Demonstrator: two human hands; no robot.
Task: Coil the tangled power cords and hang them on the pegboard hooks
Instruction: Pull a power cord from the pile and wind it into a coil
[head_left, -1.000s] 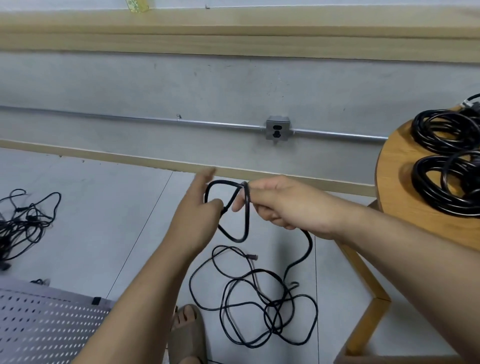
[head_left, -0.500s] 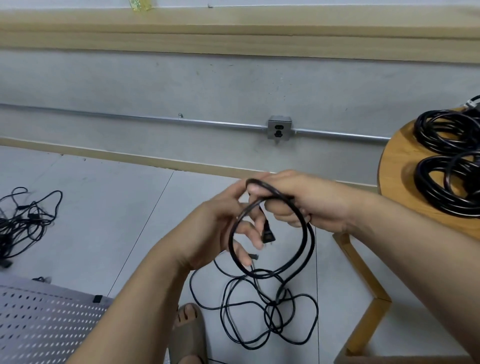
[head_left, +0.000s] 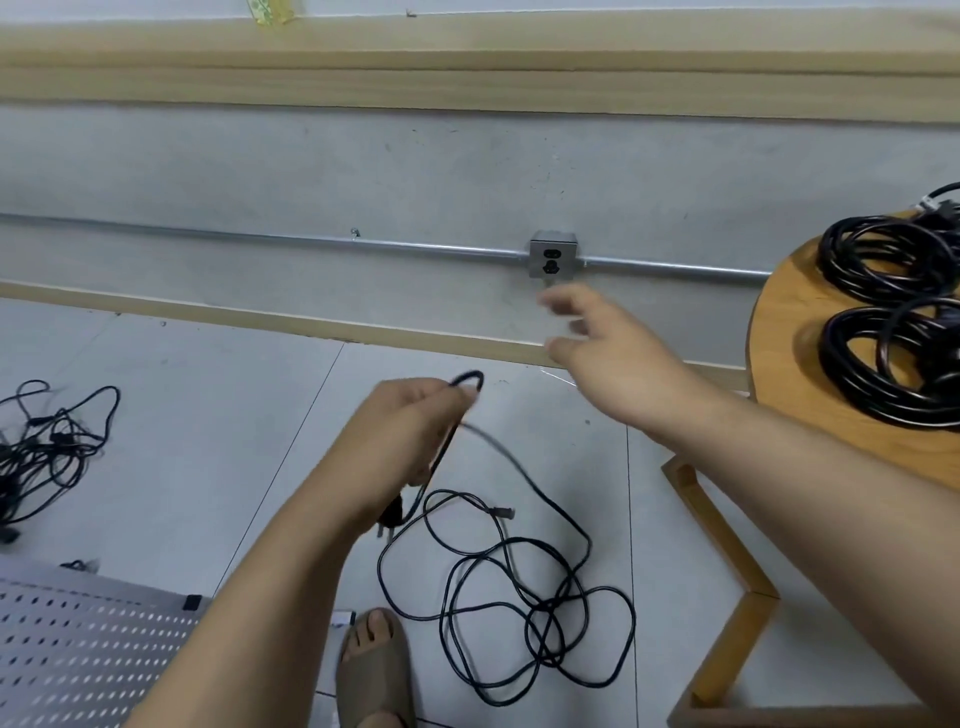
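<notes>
A person's left hand (head_left: 415, 431) grips a first small loop of a thin black cord (head_left: 519, 582). Its fingers (head_left: 441, 397) are curled tight round the strands, the top of the loop shows just past them, and the plug (head_left: 390, 514) hangs below the wrist. The right hand (head_left: 618, 364) hovers apart from it, up toward the wall, blurred, with fingers (head_left: 563, 302) spread and holding nothing.

From the left hand the cord runs down to the floor, where most of its length lies in loose, overlapping rings beside a sandalled foot (head_left: 374, 670). Two thicker coils (head_left: 883, 322) lie on the round wooden bench (head_left: 769, 374) at right. Another tangle (head_left: 52, 441) sits on the floor at far left. The pegboard (head_left: 78, 649) lies flat at lower left, and no hooks can be made out on it.

The cord looks light, limp and a little springy, so it should lift without effort but will likely snag where the rings cross. The sound place for the free hand to take it is the run just below the left hand. There it can slide through a loose pinch while each new turn is fed into the gripped loop. Hauling from the heap itself would probably tighten the tangle.
</notes>
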